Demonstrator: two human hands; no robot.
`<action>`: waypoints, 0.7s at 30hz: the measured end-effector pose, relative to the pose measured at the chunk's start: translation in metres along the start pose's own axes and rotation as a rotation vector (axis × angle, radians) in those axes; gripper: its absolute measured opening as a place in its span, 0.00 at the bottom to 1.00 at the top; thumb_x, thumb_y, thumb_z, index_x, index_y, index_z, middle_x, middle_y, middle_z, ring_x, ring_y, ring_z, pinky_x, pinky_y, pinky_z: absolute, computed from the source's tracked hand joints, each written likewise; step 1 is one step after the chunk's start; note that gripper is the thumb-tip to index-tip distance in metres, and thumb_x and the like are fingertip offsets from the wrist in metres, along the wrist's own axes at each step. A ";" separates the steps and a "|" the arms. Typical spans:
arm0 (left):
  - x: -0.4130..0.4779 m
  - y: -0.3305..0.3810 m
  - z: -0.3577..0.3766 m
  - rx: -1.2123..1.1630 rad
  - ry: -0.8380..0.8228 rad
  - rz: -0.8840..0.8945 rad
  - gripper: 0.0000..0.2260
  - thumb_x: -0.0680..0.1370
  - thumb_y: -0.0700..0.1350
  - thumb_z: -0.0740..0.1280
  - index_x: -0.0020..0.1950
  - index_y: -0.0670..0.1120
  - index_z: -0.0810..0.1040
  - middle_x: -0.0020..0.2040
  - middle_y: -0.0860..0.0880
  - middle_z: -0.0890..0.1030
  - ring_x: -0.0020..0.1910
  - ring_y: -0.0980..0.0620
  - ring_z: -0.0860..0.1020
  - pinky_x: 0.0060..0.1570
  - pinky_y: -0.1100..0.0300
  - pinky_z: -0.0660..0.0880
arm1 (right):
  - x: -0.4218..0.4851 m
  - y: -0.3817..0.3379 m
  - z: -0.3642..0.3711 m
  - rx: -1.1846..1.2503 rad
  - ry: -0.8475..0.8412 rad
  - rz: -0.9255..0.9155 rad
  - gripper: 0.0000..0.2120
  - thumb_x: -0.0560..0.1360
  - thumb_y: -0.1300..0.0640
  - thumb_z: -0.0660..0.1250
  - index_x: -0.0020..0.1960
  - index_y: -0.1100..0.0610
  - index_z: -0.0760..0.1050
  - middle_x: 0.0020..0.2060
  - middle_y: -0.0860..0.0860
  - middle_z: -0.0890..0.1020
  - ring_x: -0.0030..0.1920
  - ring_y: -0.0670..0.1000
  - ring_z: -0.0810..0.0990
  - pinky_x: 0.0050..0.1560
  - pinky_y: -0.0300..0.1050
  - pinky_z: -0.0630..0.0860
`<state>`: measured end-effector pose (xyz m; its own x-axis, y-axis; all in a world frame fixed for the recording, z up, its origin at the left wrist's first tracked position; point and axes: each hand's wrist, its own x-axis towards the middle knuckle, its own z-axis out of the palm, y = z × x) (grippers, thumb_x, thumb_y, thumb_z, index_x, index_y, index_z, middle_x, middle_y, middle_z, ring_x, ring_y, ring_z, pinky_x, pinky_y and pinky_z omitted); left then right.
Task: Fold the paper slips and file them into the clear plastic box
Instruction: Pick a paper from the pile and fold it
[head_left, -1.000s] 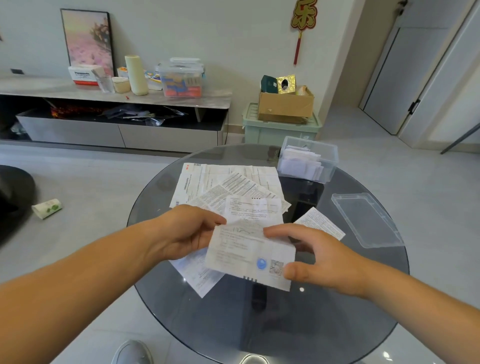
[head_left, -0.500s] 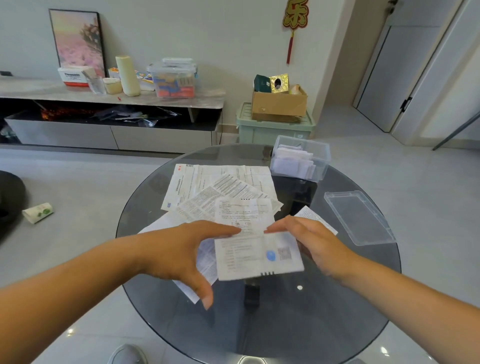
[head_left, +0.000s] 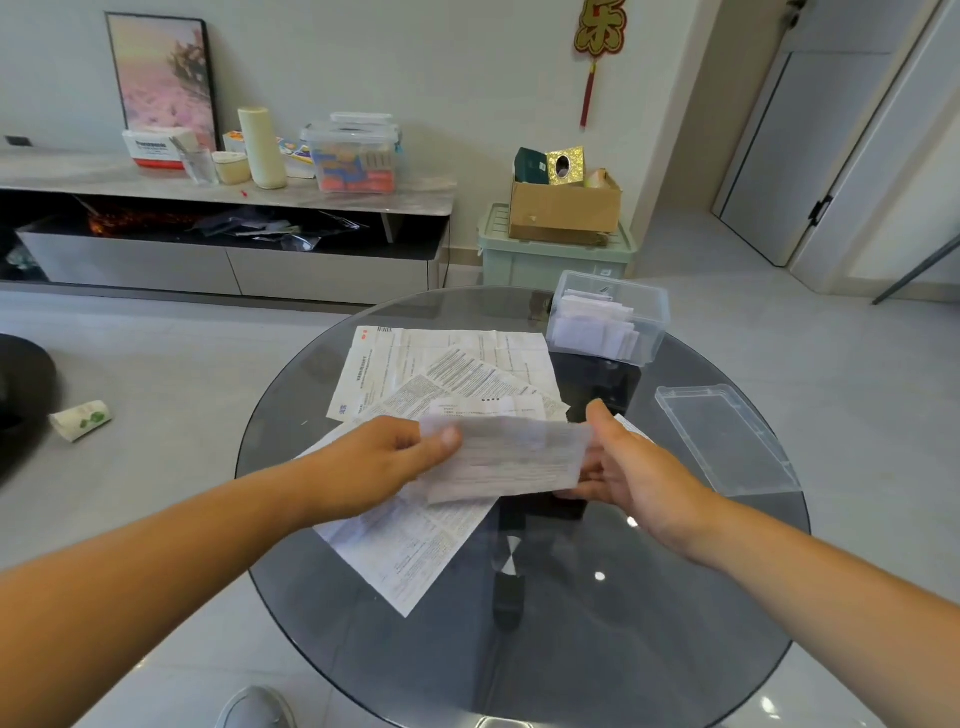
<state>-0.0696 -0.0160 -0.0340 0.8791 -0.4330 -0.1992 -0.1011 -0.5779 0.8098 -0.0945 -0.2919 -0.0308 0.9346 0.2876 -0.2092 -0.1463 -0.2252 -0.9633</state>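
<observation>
Above the glass bench (head_left: 623, 649), the left hand (head_left: 384, 462) pinches one end of a paper slip (head_left: 509, 457) (blurred, seemingly folded over) and the right hand (head_left: 631, 475) grips the other, well short of the clear plastic box (head_left: 608, 319) at the far rim.

Held slip (head_left: 506, 457): white printed sheet, blurred, roughly level above the middle of the glass table (head_left: 571, 623); left hand (head_left: 384, 462) and right hand (head_left: 628, 473) pinch its opposite ends.
Loose sheets (head_left: 447, 364): overlapping printed papers, flat on the table's middle.
Box (head_left: 608, 317): clear, lidless, upright at the table's far right; folded white slips inside.
Lid (head_left: 724, 441): clear, flat at the table's right edge.
</observation>
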 end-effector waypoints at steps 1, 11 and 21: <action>0.003 0.004 0.002 -0.042 0.038 -0.046 0.32 0.73 0.73 0.55 0.53 0.49 0.84 0.50 0.52 0.86 0.50 0.53 0.83 0.54 0.59 0.80 | 0.001 -0.002 0.000 0.018 0.003 0.003 0.34 0.72 0.32 0.49 0.64 0.51 0.77 0.53 0.52 0.86 0.56 0.51 0.84 0.58 0.48 0.79; 0.032 0.010 0.019 -0.069 0.296 -0.147 0.19 0.78 0.51 0.71 0.65 0.53 0.67 0.52 0.58 0.80 0.40 0.54 0.84 0.36 0.61 0.82 | 0.007 0.013 0.015 -0.867 0.302 -0.405 0.24 0.79 0.42 0.62 0.72 0.48 0.66 0.70 0.43 0.64 0.69 0.45 0.66 0.68 0.46 0.70; 0.038 0.003 0.021 0.112 0.341 -0.098 0.44 0.73 0.46 0.77 0.76 0.59 0.48 0.64 0.53 0.75 0.51 0.51 0.82 0.38 0.60 0.82 | 0.008 0.023 0.018 -1.236 -0.070 -0.296 0.36 0.75 0.30 0.38 0.78 0.42 0.60 0.76 0.40 0.60 0.75 0.45 0.53 0.75 0.46 0.53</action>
<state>-0.0461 -0.0485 -0.0511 0.9899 -0.1274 -0.0620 -0.0428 -0.6856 0.7267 -0.0966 -0.2778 -0.0582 0.8548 0.5156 -0.0588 0.4983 -0.8472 -0.1841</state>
